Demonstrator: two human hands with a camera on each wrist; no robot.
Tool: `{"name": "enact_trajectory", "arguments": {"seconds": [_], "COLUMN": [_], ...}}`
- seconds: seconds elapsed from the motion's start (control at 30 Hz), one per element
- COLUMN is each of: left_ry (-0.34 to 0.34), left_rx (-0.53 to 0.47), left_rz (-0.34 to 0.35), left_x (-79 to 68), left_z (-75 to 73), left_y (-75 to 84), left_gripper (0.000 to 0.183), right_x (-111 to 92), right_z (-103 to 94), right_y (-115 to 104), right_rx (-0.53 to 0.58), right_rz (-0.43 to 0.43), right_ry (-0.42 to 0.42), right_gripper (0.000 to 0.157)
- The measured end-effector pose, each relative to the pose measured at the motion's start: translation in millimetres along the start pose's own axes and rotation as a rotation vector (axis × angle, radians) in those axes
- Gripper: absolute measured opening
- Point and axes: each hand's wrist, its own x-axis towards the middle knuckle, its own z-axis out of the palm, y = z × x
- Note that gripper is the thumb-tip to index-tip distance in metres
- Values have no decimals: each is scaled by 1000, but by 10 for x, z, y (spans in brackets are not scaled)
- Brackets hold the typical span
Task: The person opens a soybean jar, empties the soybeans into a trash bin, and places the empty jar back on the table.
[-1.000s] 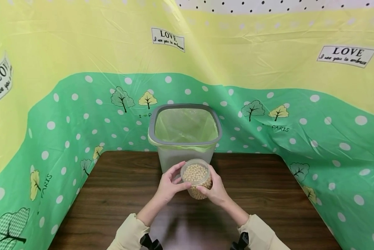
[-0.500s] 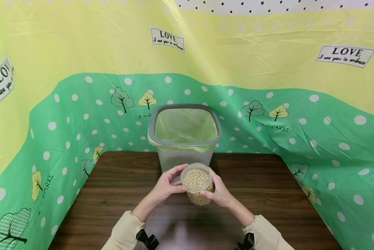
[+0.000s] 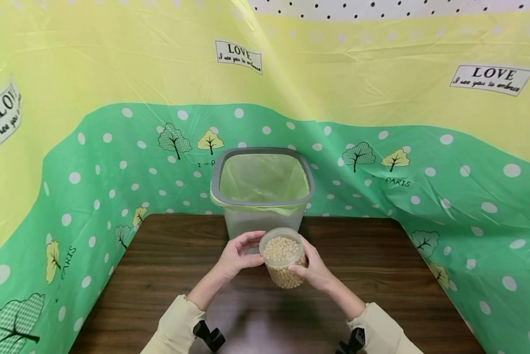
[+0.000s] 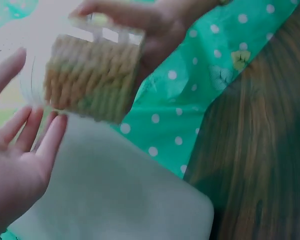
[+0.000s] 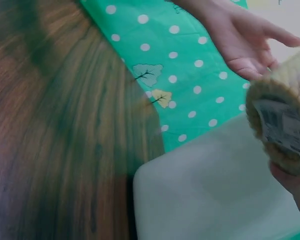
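A clear round jar (image 3: 284, 260) full of pale beige beans, like soybeans or chickpeas, is held above the table in front of the bin. It tilts slightly, and whether a clear lid covers its top I cannot tell. My right hand (image 3: 316, 268) grips the jar's right side, thumb at the front. On the other side, my left hand (image 3: 234, 255) has its fingers spread loosely, their tips at or very near the jar's upper rim. The left wrist view shows those left fingers (image 4: 52, 140) beside the jar (image 4: 90, 77). A label (image 5: 282, 127) marks the jar's underside.
A grey bin (image 3: 262, 219) lined with a light green bag stands behind the jar, at the back of the dark wooden table (image 3: 172, 275). Its grey rim frames the opening. A green and yellow patterned cloth (image 3: 380, 103) hangs around the back and sides.
The jar and my right hand have shifted slightly right. My left hand has loosened from the jar's side and its thumb has drawn back from the front.
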Motion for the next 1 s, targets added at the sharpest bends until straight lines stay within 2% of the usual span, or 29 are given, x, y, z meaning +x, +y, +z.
{"name": "enact_trajectory", "arguments": {"seconds": [0.1,0.17,0.27,0.37,0.43,0.53,0.6,0.67,0.8,0.87,0.93,1.0], "left_ry": [-112,-137,-61,68,144,184,166,117,-54,-126,-140,-86], "left_rx": [-11,-22,-9,22,43,67,54,34,-7,-11,-8,5], "left_rz": [13,30,58,64,43,16,16,28,15,9,9,31], "left_x": [12,11,-7,-22,-27,-28,-27,-19,16,29,26,10], "left_z": [-34,-28,13,90,153,205,191,137,19,-7,3,42], "left_y": [4,-3,-17,-41,-46,-43,-31,-24,3,13,17,10], "left_gripper": [78,80,80,76,73,71,70,69,75,80,84,85], "right_x": [-4,-6,-5,6,14,12,1,-8,-5,-6,-9,-12], "right_z": [-18,-8,30,88,122,126,95,47,-38,-57,-55,-43], "right_y": [9,5,-63,-210,-273,-230,-154,-90,-54,-39,-26,-12], "right_rx": [45,31,-75,-210,-271,-308,-265,-182,-14,-4,-29,-89], "right_rz": [-13,-26,-49,-53,-46,-27,-11,-4,-24,-38,-52,-74], "right_ry": [-84,-96,-32,79,147,193,176,127,-27,-77,-87,-51], "right_gripper": [65,66,65,67,69,70,69,68,65,65,66,67]}}
